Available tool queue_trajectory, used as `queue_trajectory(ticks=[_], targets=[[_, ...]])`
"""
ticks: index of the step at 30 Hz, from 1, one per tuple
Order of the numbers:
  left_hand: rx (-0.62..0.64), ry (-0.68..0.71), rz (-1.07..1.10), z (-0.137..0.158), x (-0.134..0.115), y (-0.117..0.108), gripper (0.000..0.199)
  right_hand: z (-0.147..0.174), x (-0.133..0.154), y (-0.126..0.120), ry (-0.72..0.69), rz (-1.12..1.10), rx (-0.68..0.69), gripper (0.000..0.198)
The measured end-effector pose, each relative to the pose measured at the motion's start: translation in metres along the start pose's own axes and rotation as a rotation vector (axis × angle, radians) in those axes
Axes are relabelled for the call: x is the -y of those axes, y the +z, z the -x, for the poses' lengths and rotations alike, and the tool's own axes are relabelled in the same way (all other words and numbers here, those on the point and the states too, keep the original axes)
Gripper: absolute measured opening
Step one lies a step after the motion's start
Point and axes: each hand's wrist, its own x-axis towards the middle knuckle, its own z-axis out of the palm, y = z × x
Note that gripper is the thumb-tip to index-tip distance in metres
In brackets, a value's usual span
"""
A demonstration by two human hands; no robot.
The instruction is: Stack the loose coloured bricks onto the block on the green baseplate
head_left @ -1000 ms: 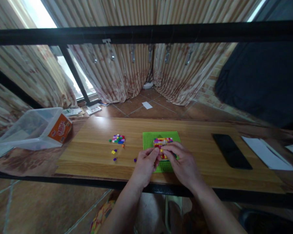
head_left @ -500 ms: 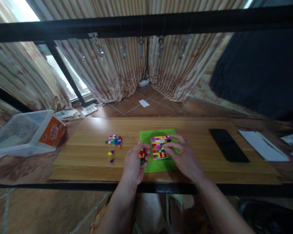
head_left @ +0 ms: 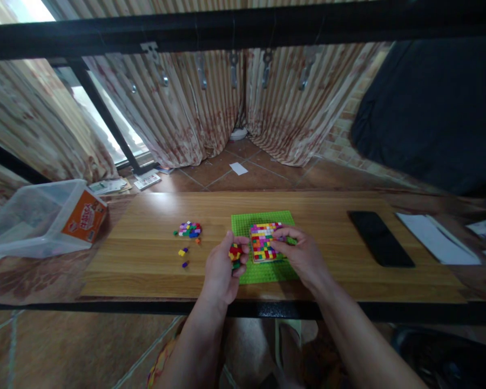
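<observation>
A green studded baseplate (head_left: 249, 274) lies on the wooden board, bearing a low rectangular block of multicoloured toy bricks (head_left: 261, 242). Cupped at the plate's left edge, my left hand (head_left: 221, 266) is closed around several loose toy bricks (head_left: 235, 252), red, yellow and green among them. My right hand (head_left: 303, 254) reaches over the right side of the brick block. Its thumb and fingers are pinched together at the block's top surface, and whatever sits between them is too small to make out. The fingers hide the block's right edge.
To the left lie a pile of loose bricks (head_left: 190, 229) and a few stray bricks (head_left: 183, 252). A clear plastic bin (head_left: 40, 216) with an orange label stands beyond the board's left end. A black phone-like slab (head_left: 380, 239) and white papers (head_left: 437, 239) are at right.
My right thumb and fingers have come closer together and shifted slightly over the block's right part. My left hand keeps its bricks in about the same place. The view has tilted slightly.
</observation>
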Motion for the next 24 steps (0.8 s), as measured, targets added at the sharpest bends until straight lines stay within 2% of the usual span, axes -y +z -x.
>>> queue_trajectory(ticks=[6,11,15,19,22,24], targets=[[0.067,-0.099,0.153,0.004,-0.002,0.003,0.035,0.001,0.0,0.004,0.08,-0.064,-0.025,0.023],[0.091,-0.201,0.337,0.006,-0.004,0.005,0.031,0.001,-0.001,0.006,0.043,-0.022,-0.024,0.022],[0.078,-0.196,0.479,0.006,-0.002,0.008,0.025,0.004,0.005,0.002,-0.111,0.138,-0.043,0.019],[0.006,-0.133,0.531,0.007,0.0,0.013,0.022,0.018,0.029,-0.003,-0.29,0.261,-0.132,0.016],[0.005,-0.105,0.543,0.007,0.0,0.015,0.022,0.033,0.047,-0.001,-0.409,0.209,-0.077,0.013],[0.028,-0.093,0.539,0.008,0.0,0.016,0.024,0.042,0.055,0.003,-0.473,0.192,0.021,0.011]])
